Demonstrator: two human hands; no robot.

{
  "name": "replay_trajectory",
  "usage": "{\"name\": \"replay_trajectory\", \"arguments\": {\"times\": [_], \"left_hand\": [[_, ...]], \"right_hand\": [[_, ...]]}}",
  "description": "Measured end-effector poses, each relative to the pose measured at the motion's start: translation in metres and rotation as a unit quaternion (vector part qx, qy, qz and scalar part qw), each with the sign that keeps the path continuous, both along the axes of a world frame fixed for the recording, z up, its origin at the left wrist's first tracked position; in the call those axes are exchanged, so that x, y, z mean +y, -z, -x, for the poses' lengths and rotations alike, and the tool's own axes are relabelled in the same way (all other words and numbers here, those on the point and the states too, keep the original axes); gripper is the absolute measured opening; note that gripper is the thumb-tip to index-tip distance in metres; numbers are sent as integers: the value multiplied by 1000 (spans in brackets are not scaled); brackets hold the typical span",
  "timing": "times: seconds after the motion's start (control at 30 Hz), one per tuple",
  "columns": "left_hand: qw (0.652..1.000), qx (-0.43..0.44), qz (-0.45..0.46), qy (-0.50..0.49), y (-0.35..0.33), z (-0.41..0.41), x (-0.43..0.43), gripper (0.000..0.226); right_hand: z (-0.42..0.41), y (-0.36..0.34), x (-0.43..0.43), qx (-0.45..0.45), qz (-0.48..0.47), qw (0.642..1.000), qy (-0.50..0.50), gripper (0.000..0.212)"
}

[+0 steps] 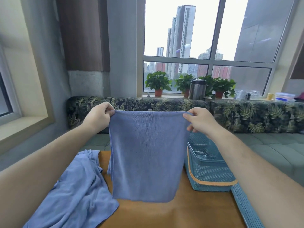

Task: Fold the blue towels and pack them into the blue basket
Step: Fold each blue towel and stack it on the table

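Observation:
A blue towel [148, 155], doubled over, hangs in the air above the table. My left hand [98, 115] pinches its upper left corner and my right hand [199, 120] pinches its upper right corner, both raised at the same height. A second blue towel [74, 190] lies crumpled on the table at the left, under my left forearm. The blue basket [209, 165], a perforated plastic one with an orange rim band, stands on the table to the right of the hanging towel; what I can see of its inside holds nothing.
The orange-brown table [181, 211] carries a blue perforated lid or tray [246, 209] at its right edge. Behind it runs a leaf-patterned sofa [246, 112] with grey seat cushions. Potted plants [158, 83] and a metal flask [197, 88] stand on the window sill.

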State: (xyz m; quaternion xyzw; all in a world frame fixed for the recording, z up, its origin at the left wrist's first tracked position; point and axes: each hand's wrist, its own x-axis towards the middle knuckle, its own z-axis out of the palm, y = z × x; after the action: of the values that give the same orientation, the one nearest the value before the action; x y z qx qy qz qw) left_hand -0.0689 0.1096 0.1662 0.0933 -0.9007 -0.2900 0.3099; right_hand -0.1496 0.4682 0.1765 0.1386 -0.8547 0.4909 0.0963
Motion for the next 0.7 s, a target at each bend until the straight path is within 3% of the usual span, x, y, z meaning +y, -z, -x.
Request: {"name": "replay_trajectory", "arguments": {"times": [0.1,0.27,0.47,0.7], "left_hand": [[996,-2,-88,19,-9,22,0,12],[980,32,-189,51,-2,22,3,14],[977,-7,-202,69,69,-19,14,15],[976,-103,-186,40,209,-74,40,10]], "right_hand": [[20,-2,-9,-21,77,997,-21,5],[26,6,-7,10,88,996,-20,9],[-5,66,13,-10,31,999,-24,7],[-56,212,38,-128,29,990,-41,8]]}}
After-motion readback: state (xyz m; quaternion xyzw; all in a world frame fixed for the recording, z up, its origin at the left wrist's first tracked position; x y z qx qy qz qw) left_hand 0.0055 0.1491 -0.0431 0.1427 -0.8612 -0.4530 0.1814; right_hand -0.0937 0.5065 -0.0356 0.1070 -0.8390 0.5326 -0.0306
